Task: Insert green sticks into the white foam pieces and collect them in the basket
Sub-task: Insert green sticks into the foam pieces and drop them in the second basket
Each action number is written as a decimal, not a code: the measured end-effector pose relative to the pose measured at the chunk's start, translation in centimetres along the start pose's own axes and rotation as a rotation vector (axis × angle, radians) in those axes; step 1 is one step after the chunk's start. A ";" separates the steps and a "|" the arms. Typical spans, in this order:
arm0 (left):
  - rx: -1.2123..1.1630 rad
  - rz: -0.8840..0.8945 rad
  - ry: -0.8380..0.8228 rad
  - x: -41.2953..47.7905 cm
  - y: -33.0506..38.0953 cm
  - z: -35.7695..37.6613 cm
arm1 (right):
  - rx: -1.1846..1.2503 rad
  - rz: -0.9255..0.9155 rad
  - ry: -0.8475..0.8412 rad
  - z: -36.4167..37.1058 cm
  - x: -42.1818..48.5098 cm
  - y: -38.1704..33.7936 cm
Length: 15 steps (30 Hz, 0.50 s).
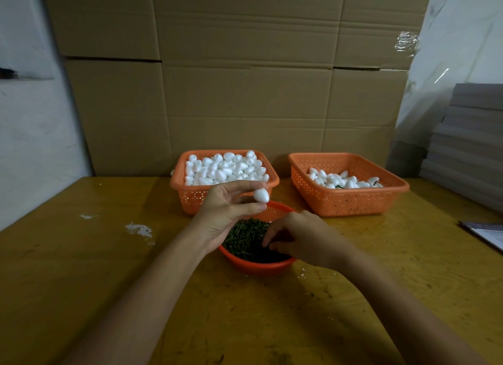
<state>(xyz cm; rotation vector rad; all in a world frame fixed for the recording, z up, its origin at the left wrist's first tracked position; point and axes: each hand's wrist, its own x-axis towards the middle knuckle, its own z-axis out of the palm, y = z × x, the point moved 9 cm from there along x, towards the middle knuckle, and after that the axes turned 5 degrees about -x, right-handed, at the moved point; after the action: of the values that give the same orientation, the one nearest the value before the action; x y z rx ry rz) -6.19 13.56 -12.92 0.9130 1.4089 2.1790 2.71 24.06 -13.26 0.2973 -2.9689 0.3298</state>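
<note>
Pinching 1 foam piece in the left hand, just above the green sticks; digging among them with the right hand, catch unclear.

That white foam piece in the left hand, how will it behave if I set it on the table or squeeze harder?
The foam piece is probably very light: the left hand holds it up with fingertips alone. Its rounded shape would likely roll on the flat table. Being foam, it may dent under a hard pinch.
</note>
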 end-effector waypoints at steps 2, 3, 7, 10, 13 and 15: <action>0.026 -0.001 0.011 0.0 -0.1 -0.1 | -0.009 0.003 0.029 -0.1 0.0 0.0; 0.042 -0.004 0.020 0.0 -0.1 -0.1 | -0.008 0.010 0.045 -0.2 0.0 0.1; 0.077 -0.010 0.040 0.0 -0.2 -0.2 | 0.008 0.051 0.106 -0.7 0.1 0.5; 0.083 -0.004 0.053 -0.1 -0.1 -0.2 | 0.041 0.078 0.185 -1.3 0.0 0.8; 0.062 -0.008 0.078 0.0 -0.2 -0.3 | 0.074 0.101 0.240 -1.8 -0.2 1.2; 0.034 -0.010 0.104 0.0 -0.2 -0.5 | 0.083 0.098 0.262 -2.0 -0.2 1.2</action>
<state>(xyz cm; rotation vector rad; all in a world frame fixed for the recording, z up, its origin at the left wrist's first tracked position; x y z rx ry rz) -6.53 13.36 -13.27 0.8125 1.4992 2.2300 2.87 25.71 -11.62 0.1077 -2.7208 0.4659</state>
